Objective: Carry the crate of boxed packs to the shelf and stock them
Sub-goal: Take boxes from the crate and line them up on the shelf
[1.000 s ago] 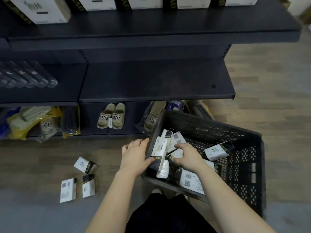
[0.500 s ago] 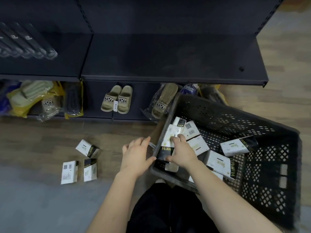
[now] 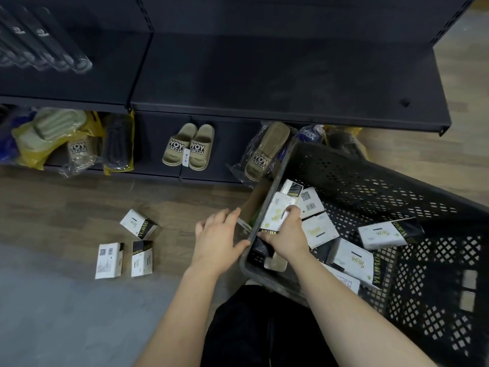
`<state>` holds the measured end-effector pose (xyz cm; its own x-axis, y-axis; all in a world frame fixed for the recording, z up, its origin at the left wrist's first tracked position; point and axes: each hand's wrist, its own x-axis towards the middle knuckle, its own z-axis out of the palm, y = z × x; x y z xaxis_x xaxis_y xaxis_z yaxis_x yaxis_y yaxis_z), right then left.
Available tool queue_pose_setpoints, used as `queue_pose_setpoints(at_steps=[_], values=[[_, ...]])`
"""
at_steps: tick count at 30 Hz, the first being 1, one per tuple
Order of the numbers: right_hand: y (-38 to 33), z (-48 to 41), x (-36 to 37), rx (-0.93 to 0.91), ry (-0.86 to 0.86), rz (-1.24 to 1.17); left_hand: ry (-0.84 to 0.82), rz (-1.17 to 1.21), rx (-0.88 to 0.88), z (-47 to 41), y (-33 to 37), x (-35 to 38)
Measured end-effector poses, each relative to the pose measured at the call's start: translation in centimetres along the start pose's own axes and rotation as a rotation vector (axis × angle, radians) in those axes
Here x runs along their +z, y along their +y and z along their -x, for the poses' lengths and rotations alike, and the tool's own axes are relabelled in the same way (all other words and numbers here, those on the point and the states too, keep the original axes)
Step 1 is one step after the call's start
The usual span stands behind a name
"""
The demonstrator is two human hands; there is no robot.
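A black perforated plastic crate [image 3: 375, 181] stands tilted on the floor at the right, with several white-and-black boxed packs lying loose inside. My right hand [image 3: 287, 234] reaches into its left end and grips one white-and-black pack [image 3: 276, 213] held on end. My left hand [image 3: 218, 235] rests on the outside of the crate's left wall, thumb hooked at the rim. Three more boxed packs [image 3: 137, 225] lie on the floor to the left. The dark shelf [image 3: 277, 75] runs across the top of the view, bare in its middle.
Beige slippers [image 3: 189, 147] and bagged slippers [image 3: 260, 152] sit on the bottom shelf level. Yellow bags of goods [image 3: 53, 136] fill its left part. Clear tubes [image 3: 45, 41] lie on the upper left shelf. My dark trousers [image 3: 264, 327] are below the crate.
The view has dropped and closed in on the crate. My right hand has gathered a pack against the crate's left end and closed around it; my left hand stays on the wall.
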<state>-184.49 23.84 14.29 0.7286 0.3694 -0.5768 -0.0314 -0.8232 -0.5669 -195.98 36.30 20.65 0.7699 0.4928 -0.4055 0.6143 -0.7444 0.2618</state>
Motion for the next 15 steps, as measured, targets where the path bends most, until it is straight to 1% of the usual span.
queue_pose_setpoints(at_steps=[3, 9, 15], values=[[0.2, -0.7, 0.1, 0.06, -0.034, -0.135, 0.0, 0.007, -0.003, -0.3, 0.0, 0.4], [1.1, -1.6, 0.1, 0.194, -0.173, -0.247, -0.005, 0.008, -0.001, -0.7, 0.1, 0.9], [1.7, -2.0, 0.5, 0.245, -0.202, -0.377, -0.005, 0.007, -0.008, -0.9, 0.1, 0.9]])
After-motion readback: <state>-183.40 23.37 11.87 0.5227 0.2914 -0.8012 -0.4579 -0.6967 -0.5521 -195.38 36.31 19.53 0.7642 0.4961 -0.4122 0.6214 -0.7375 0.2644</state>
